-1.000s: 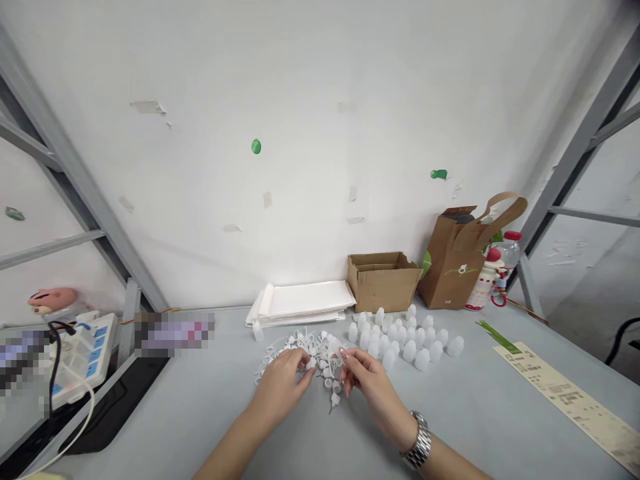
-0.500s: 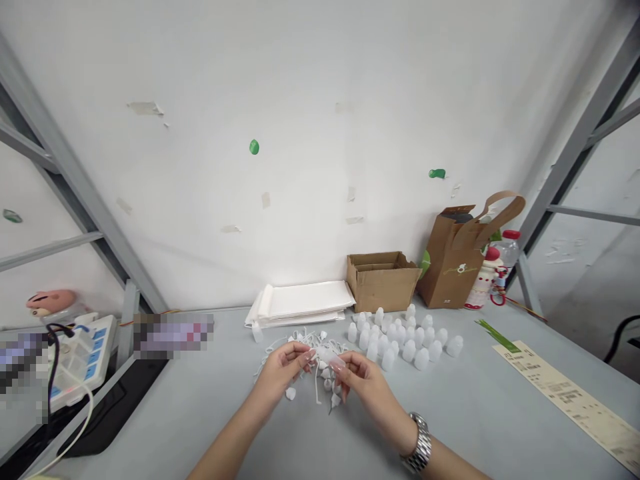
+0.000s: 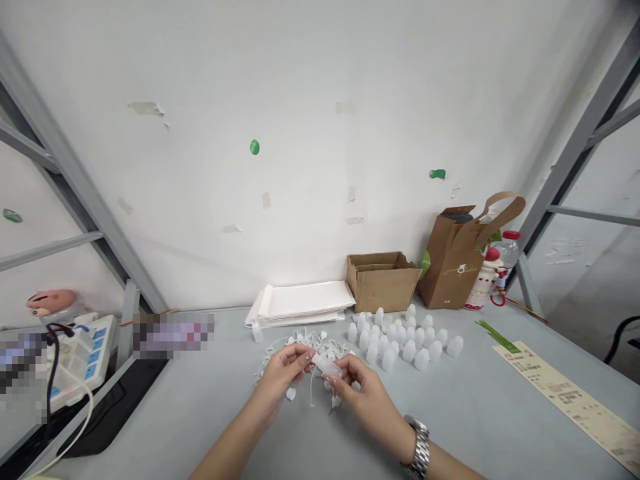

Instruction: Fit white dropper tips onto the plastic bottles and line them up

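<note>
We are holding a small translucent bottle point(image 3: 326, 365) between both hands, just above the middle of the worktop point(image 3: 210, 413) and nearer its front edge. Our right hand point(image 3: 363, 393) is wrapping thumb and fingers round the bottle's body. Our left hand point(image 3: 281, 372) is pinching a white cap point(image 3: 311, 360) at the neck end, with a thin tether dangling below it.

We are judging the bottle to be very light, thin-walled, squeezable and smooth enough to slip. So we are taking it round the body with gentle pressure, while the tiny cap is asking for a fingertip pinch.

Counting now, we are finding:
- one bottle in hand
- one lone bottle point(image 3: 257, 331) beside the stack of white sheets point(image 3: 303, 301)
- roughly two dozen standing bottles point(image 3: 403, 337) toward the far edge, too crowded for an exact count
- a tangled heap of caps point(image 3: 300, 343), beyond counting
- one loose cap point(image 3: 290, 394)
- one cardboard box point(image 3: 383, 280)
- one paper bag point(image 3: 455, 260)
</note>
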A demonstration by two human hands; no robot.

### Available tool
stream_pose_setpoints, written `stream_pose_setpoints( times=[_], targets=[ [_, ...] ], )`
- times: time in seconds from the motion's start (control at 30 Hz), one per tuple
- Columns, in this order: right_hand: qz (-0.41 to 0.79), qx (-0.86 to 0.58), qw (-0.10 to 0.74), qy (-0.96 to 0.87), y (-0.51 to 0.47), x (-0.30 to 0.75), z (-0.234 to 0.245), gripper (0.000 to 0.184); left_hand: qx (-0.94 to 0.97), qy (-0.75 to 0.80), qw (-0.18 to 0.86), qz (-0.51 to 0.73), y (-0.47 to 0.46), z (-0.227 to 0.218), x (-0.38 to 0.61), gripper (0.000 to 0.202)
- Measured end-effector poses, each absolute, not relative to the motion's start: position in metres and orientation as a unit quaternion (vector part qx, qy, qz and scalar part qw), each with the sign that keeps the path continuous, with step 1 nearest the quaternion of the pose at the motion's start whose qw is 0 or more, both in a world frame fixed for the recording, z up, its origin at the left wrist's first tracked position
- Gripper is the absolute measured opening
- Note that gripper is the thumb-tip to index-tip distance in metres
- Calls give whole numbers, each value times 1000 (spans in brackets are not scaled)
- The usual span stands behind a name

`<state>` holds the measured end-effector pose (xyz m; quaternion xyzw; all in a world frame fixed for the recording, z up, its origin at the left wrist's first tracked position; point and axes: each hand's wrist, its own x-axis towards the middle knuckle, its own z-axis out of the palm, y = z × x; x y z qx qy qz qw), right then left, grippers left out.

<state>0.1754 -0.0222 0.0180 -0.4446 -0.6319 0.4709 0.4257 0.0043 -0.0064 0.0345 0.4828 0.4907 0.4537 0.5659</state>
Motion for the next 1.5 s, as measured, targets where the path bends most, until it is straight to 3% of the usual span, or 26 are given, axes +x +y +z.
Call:
stream_pose_setpoints(
  times=[0.1,0.23,0.47,0.63,0.83,0.93,1.4,1.5],
  targets=[
    [369,-460,410,-695,-26,178,16,14,481,493,561,458,-6,30,5,29],
    [300,-466,383,-739,-29,179,16,14,485,483,563,464,-5,29,5,27],
    [267,-455,390,-755,-30,179,14,12,448,472,585,484,-6,31,6,29],
    [362,-454,417,-699,-29,177,15,17,426,453,602,500,-7,29,8,31],
    [640,-379,391,-543,-19,175,22,43,446,424,598,514,-10,34,9,32],
    [720,-327,375,-485,-18,175,25,52,446,420,594,521,-12,36,11,32],
    [720,-350,410,-438,-18,174,25,40,446,441,563,538,-11,29,13,32],
    [734,-339,383,-448,-19,175,27,47,436,426,578,543,-11,30,13,33]
  ],
)
